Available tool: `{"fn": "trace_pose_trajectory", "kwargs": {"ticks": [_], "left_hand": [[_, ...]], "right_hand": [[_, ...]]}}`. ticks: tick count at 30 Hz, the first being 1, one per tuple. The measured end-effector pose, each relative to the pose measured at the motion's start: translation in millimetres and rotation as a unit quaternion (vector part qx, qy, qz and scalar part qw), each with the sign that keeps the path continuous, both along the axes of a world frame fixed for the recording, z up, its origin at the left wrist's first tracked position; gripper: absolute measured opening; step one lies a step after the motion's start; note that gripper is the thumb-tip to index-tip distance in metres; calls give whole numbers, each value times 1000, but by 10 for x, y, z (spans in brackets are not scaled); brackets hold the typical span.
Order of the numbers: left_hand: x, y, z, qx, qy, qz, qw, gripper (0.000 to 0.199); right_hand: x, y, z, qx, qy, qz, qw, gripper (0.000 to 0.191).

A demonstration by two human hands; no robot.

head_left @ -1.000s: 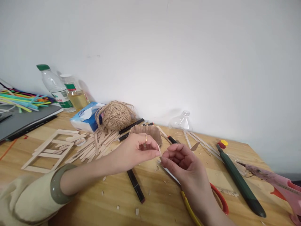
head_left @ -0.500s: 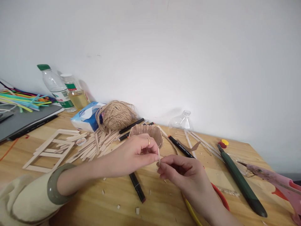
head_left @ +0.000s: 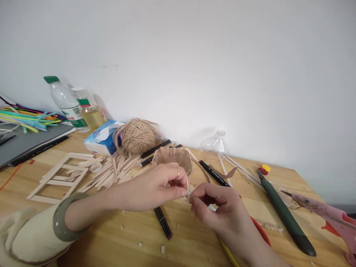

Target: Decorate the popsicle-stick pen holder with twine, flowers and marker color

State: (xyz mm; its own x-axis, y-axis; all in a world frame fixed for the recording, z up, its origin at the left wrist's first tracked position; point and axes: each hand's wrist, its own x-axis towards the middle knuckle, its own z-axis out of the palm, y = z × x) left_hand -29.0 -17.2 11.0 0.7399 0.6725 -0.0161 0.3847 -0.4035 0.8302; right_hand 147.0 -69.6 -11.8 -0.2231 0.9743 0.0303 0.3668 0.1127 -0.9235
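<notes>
Between my hands stands a short, thin, pale wooden stick, its edge turned towards me. My left hand, with a ring on one finger, pinches it from the left. The thumb and forefinger of my right hand close on its lower right end. Just behind my left hand is a round cup with a scalloped rim of craft sticks, partly covered by the hand. Below the left hand a dark marker lies on the wooden table.
A twine ball, a tissue pack and a heap of craft sticks lie to the left, near a stick frame. On the right are a green-handled cutter, a pink glue gun and a cut bottle top.
Both hands have shifted slightly, the left one a little downward. More of the cup's rim shows, and my right fingertips sit slightly lower on the stick.
</notes>
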Motion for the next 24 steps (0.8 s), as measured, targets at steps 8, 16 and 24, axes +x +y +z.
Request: {"fn": "trace_pose_trajectory", "kwargs": {"ticks": [8,16,24], "left_hand": [[0,-4,-14,-18,-12,4,1000,12],[71,-24,-97,-203,-165,109,959,18],[113,-40,-135,-305,-186,121,926,12]], "right_hand": [[124,96,-63,41,92,-130,986,19],[57,81,-66,106,-19,-103,989,16],[61,60,-80,176,-82,-104,975,16]]}}
